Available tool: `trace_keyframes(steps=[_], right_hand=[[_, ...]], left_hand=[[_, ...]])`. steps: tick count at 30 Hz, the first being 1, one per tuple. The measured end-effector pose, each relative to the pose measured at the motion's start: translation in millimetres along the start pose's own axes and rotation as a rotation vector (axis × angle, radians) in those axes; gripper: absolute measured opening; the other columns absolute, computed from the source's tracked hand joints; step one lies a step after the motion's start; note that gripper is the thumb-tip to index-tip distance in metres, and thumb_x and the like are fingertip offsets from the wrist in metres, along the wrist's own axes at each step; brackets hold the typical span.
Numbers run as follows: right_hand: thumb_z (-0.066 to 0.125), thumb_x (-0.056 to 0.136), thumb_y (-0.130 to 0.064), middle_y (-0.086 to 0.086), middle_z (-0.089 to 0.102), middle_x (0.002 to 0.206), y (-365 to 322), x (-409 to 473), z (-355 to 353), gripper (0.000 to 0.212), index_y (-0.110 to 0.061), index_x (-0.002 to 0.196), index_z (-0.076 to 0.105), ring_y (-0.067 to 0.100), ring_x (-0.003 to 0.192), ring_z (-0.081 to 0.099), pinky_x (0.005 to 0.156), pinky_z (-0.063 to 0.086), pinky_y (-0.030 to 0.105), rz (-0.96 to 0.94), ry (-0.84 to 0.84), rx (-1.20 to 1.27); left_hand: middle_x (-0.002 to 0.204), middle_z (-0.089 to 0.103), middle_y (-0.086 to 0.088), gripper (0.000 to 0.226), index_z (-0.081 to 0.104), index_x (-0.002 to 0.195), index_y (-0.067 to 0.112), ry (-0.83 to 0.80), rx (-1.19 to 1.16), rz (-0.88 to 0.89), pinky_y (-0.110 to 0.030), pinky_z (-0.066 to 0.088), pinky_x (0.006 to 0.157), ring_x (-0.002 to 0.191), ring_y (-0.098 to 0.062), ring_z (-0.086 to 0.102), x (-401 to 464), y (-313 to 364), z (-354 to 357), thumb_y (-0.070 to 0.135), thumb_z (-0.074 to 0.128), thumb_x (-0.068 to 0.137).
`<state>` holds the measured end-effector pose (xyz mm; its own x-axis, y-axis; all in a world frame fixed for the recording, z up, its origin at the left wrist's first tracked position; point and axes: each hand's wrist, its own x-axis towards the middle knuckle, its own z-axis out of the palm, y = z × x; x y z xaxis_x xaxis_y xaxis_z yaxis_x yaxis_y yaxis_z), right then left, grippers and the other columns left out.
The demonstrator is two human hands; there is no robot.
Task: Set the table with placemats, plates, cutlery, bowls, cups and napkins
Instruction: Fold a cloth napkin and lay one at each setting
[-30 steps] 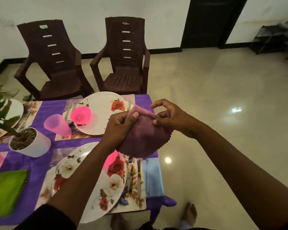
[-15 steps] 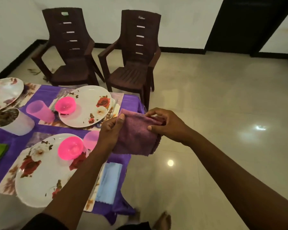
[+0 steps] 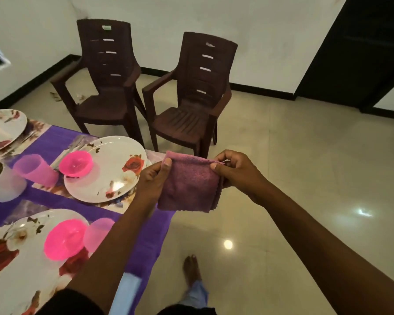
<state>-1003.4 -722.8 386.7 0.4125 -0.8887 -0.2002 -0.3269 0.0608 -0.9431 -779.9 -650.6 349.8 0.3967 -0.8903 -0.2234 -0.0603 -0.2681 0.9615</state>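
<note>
Since 0.5 s ago: view has swung right and tilted, so the desk now sits at frame left and more floor shows; both hands hold the purple napkin much as before, with its top edge pulled straighter. Left hand pinches the napkin's upper left corner, thumb on the near face, fingers behind. Right hand pinches the upper right corner, thumb in front, fingers curled behind. Napkin is folded, hanging in the air off the desk's right edge, partly over the floor, touching nothing else. On the purple cloth: far plate with rose print, carrying a pink bowl, with a translucent pink cup just left of it; near plate with another pink bowl and a second cup beside it, partly hidden by the left forearm. Third plate at far left, cut by the frame. White pot at left edge. Light blue napkin near the desk's front edge, mostly hidden. Two brown plastic chairs stand beyond the desk. One chair back carries a small green sticker, unreadable. No legible writing anywhere.
</note>
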Motion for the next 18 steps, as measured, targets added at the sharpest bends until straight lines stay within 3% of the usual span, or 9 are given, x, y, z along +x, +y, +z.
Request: trace_keyframes(steps=[4, 7, 11, 15, 18], right_hand=[[0.061, 0.102, -0.028, 0.005, 0.070, 0.098, -6, 56, -14, 0.007, -0.024, 0.096, 0.064, 0.021, 0.089, 0.069, 0.063, 0.059, 0.025, 0.019, -0.005, -0.041], [0.062, 0.101, -0.029, 0.003, 0.069, 0.103, -17, 113, -18, 0.004, -0.026, 0.102, 0.063, 0.022, 0.095, 0.069, 0.067, 0.062, 0.031, 0.008, 0.006, -0.018], [0.073, 0.094, -0.036, -0.009, 0.066, 0.115, -22, 176, -11, 0.032, -0.032, 0.122, 0.058, 0.016, 0.103, 0.067, 0.074, 0.063, 0.032, 0.076, 0.012, 0.102], [0.081, 0.085, -0.040, -0.002, 0.074, 0.113, -27, 237, -7, 0.042, -0.024, 0.121, 0.070, 0.020, 0.104, 0.070, 0.066, 0.058, 0.029, 0.178, -0.165, 0.304], [0.081, 0.085, -0.040, 0.002, 0.074, 0.119, -27, 281, 1, 0.043, -0.019, 0.122, 0.074, 0.023, 0.108, 0.072, 0.082, 0.063, 0.041, 0.252, -0.414, 0.312]], left_hand=[[0.103, 0.078, 0.002, 0.051, 0.079, 0.105, 0.025, 0.002, -0.055, 0.012, -0.049, 0.059, 0.094, 0.108, -0.026, 0.071, 47, 1, 14, 0.067, 0.055, 0.088], [0.099, 0.078, 0.002, 0.046, 0.079, 0.100, 0.028, 0.061, -0.114, 0.012, -0.049, 0.061, 0.090, 0.103, -0.025, 0.072, 90, 14, 17, 0.066, 0.056, 0.089], [0.099, 0.078, 0.012, 0.036, 0.078, 0.094, 0.043, 0.182, -0.157, -0.035, -0.042, 0.061, 0.084, 0.104, -0.020, 0.071, 136, 25, 16, 0.068, 0.053, 0.090], [0.106, 0.077, 0.009, 0.044, 0.077, 0.099, 0.040, 0.285, -0.212, -0.075, -0.038, 0.059, 0.083, 0.108, -0.020, 0.071, 173, 40, 8, 0.074, 0.052, 0.085], [0.098, 0.079, 0.010, 0.046, 0.077, 0.095, 0.038, 0.360, -0.228, -0.094, -0.034, 0.059, 0.078, 0.103, -0.021, 0.073, 199, 43, -2, 0.077, 0.056, 0.082]])
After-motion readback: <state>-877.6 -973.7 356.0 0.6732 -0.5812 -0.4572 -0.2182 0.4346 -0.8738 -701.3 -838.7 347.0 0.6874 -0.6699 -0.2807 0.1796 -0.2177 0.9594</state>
